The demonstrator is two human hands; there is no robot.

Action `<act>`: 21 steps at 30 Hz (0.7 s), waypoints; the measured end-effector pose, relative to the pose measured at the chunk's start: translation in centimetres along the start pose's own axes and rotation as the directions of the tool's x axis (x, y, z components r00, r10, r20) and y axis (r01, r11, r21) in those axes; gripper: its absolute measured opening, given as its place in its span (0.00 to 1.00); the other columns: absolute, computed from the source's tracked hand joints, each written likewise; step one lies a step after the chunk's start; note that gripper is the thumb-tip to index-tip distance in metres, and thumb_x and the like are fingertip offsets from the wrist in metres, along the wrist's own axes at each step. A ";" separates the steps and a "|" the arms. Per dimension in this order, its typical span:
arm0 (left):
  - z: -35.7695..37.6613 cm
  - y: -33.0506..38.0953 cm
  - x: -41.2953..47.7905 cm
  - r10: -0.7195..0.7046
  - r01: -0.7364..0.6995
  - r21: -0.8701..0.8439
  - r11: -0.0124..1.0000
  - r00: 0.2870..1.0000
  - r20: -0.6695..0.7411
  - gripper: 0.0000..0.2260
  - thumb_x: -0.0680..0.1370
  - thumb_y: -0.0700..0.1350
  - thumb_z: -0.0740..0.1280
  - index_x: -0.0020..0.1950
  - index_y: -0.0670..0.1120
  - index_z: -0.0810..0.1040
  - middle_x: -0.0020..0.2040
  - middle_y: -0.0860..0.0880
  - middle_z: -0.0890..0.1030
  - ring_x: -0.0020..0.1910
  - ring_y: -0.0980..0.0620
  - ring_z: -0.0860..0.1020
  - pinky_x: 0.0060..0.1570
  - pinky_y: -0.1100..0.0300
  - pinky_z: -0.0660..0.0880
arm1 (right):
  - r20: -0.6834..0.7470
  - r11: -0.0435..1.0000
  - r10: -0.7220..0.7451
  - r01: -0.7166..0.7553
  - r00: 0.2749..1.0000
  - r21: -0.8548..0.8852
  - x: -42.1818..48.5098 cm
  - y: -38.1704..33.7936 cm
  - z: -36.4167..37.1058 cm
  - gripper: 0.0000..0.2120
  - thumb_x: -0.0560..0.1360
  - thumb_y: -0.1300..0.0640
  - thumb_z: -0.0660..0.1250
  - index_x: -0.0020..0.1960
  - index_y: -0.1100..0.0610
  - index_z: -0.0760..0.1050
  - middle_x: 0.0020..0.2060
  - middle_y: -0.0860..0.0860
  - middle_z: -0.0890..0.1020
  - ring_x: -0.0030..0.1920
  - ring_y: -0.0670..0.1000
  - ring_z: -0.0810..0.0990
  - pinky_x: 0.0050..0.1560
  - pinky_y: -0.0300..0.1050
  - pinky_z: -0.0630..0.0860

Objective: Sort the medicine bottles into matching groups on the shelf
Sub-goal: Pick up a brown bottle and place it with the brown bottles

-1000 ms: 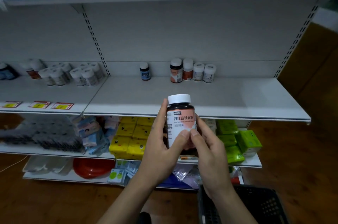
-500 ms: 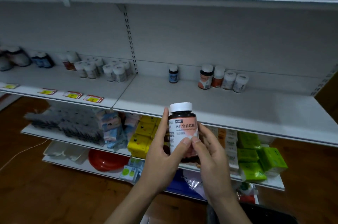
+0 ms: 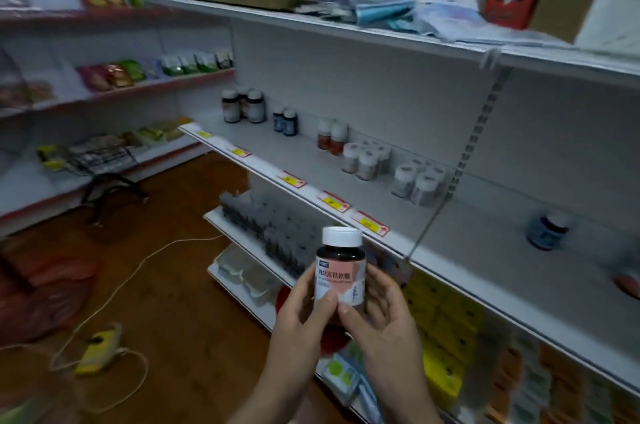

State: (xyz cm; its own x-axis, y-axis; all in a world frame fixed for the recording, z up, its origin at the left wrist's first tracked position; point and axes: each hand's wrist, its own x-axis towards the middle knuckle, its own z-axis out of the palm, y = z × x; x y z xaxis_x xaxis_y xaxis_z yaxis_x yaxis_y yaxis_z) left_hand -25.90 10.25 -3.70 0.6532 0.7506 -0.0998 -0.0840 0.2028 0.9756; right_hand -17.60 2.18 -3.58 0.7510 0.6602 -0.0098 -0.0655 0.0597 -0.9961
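Note:
I hold a dark medicine bottle (image 3: 340, 271) with a white cap and a pink-and-white label upright in front of me. My left hand (image 3: 300, 313) grips its left side and my right hand (image 3: 382, 311) grips its right side, both thumbs on the label. On the grey shelf (image 3: 346, 181) stand groups: matching dark bottles (image 3: 243, 106) at the far left, two blue bottles (image 3: 284, 120), two orange-brown bottles (image 3: 331, 138), several small white jars (image 3: 367, 159) and more white jars (image 3: 417, 181). A lone blue bottle (image 3: 545, 229) stands further right.
Yellow price tags (image 3: 334, 201) line the shelf's front edge. Lower shelves carry grey packs (image 3: 273, 229) and yellow boxes (image 3: 443, 330). A yellow power strip (image 3: 98, 347) with a white cable lies on the wooden floor. Snack shelves (image 3: 114, 77) stand at the left.
The view has swung left, so the bottle groups at the left end of the shelf now show. Both hands still hold the bottle upright in the same grip.

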 end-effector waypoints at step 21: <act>-20.8 4.2 27.5 -0.291 0.291 -0.061 0.955 0.957 0.010 0.19 0.73 0.35 0.73 0.62 0.47 0.76 0.50 0.46 0.86 0.55 0.44 0.81 0.53 0.50 0.78 | 0.175 0.970 0.213 -0.186 0.961 -0.159 26.4 5.8 20.3 0.27 0.61 0.61 0.80 0.56 0.48 0.75 0.50 0.47 0.85 0.50 0.48 0.84 0.46 0.38 0.79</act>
State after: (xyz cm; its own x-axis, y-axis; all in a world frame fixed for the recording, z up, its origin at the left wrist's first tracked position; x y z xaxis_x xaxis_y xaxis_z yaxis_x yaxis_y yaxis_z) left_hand -23.96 44.82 -6.40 0.6567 0.6528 -0.3776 0.0640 0.4507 0.8904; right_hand -11.52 35.11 -7.81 0.5926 0.7786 -0.2064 -0.0991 -0.1838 -0.9780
